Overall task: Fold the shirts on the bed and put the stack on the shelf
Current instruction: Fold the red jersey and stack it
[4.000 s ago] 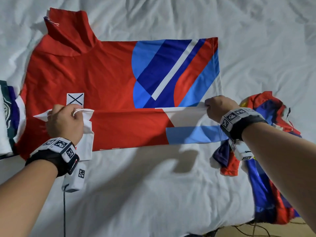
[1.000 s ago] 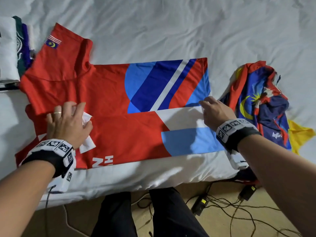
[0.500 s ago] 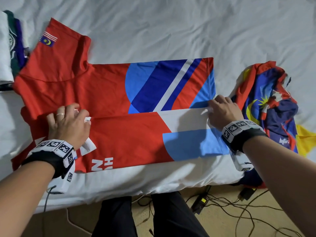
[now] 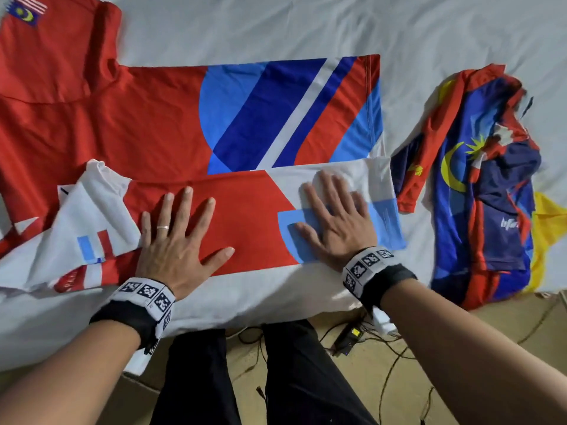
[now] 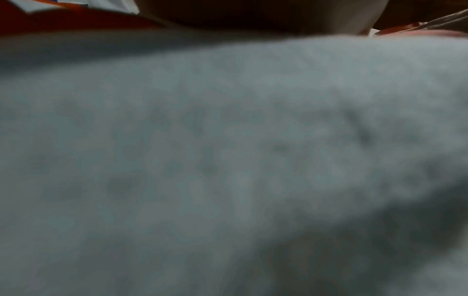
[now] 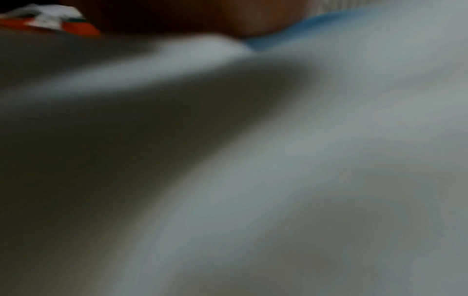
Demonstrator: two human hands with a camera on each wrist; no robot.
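Observation:
A red shirt with blue and white shapes lies spread on the white bed sheet, its near edge folded over toward the middle. My left hand lies flat, fingers spread, on the red part of that fold. My right hand presses flat on the white and light-blue part near the hem. A white sleeve sticks up crumpled to the left of my left hand. Both wrist views are blurred and show mostly sheet, with a strip of red cloth at the top.
A crumpled red, blue and yellow shirt lies on the bed to the right. The bed's near edge runs just below my wrists. Below it are my dark trouser legs, and cables on the floor.
Both hands have let go of the folded edge and now lie flat with spread fingers on the fold. They have moved toward the middle, and the view has come closer.

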